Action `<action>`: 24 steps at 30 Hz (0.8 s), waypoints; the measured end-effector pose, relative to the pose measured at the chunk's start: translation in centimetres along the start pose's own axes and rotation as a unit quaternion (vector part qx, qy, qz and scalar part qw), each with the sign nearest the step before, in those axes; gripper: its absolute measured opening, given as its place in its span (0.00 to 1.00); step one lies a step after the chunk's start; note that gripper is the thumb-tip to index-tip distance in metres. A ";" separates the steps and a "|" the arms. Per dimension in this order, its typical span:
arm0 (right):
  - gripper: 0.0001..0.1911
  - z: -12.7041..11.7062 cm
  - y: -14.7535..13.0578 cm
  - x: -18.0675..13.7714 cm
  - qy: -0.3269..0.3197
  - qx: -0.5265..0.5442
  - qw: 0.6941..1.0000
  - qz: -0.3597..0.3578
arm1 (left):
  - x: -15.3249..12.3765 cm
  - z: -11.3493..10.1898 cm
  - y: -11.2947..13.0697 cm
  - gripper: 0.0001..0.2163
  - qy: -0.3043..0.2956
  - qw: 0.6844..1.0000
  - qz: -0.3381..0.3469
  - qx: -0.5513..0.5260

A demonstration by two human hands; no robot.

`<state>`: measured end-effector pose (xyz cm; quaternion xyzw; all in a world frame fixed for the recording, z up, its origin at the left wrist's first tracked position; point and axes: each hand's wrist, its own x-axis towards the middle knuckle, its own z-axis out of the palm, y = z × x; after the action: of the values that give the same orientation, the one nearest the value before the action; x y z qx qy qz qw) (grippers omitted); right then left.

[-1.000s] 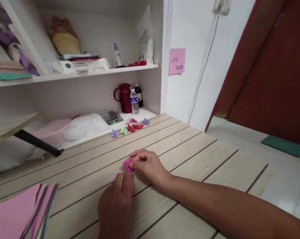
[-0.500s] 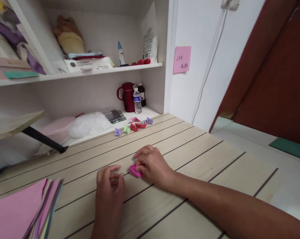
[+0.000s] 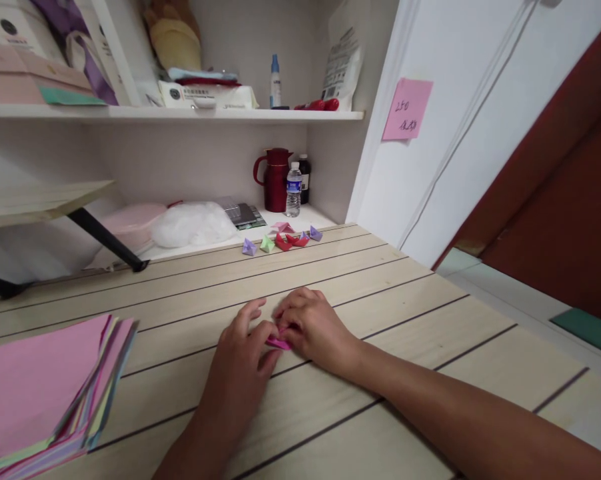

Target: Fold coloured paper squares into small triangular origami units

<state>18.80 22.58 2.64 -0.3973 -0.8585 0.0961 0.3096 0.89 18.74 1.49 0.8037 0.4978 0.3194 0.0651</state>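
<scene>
A small bright pink folded paper boat [image 3: 279, 343] rests on the slatted wooden table between my hands, mostly covered by fingers. My right hand [image 3: 313, 327] is closed on its right side, thumb and fingertips pressed to the paper. From the left, my left hand [image 3: 248, 343] has its bent index finger at the boat's edge and its thumb just below, with another finger stretched out above. Beyond my hands, a row of little paper boats stands near the table's far edge, among them a purple one [image 3: 249, 247], a green one [image 3: 267, 244] and red ones [image 3: 283, 242].
A stack of coloured paper sheets [image 3: 40, 380] lies at the left front. Behind the table, a white shelf holds a dark red jug [image 3: 276, 180], a water bottle [image 3: 293, 190] and a white plastic bag [image 3: 193, 225]. A black-legged wooden stand [image 3: 108, 233] is at the left.
My left hand has moved right and up to the pink boat, its fingers now at the paper. My right hand stays on the boat. The camera view has shifted and tilted slightly.
</scene>
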 end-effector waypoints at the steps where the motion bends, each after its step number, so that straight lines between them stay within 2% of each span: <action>1: 0.06 0.0 0.1 0.0 -0.001 0.016 1.000 0.010 | 0.0 0.0 0.0 0.07 -0.003 1.000 0.003 0.015; 5: 0.06 0.1 0.6 0.1 -0.011 0.047 0.998 0.032 | 0.2 0.0 0.1 0.04 -0.001 0.997 0.037 0.066; 11: 0.07 -0.1 0.9 0.2 -0.026 0.042 0.998 0.028 | 0.3 0.1 0.8 0.04 0.008 0.987 0.079 0.136; 19: 0.06 -0.7 0.0 0.1 -0.048 0.005 0.999 0.002 | 0.5 0.0 1.1 0.05 0.004 0.988 0.032 0.152; 24: 0.05 -1.1 -0.6 0.6 -0.084 -0.034 0.996 -0.001 | 0.5 0.2 1.4 0.05 0.008 0.992 -0.011 0.124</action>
<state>18.82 22.50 4.05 -0.3975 -0.8846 0.0998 0.2224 2.14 18.49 2.13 0.7974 0.5431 0.2608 -0.0352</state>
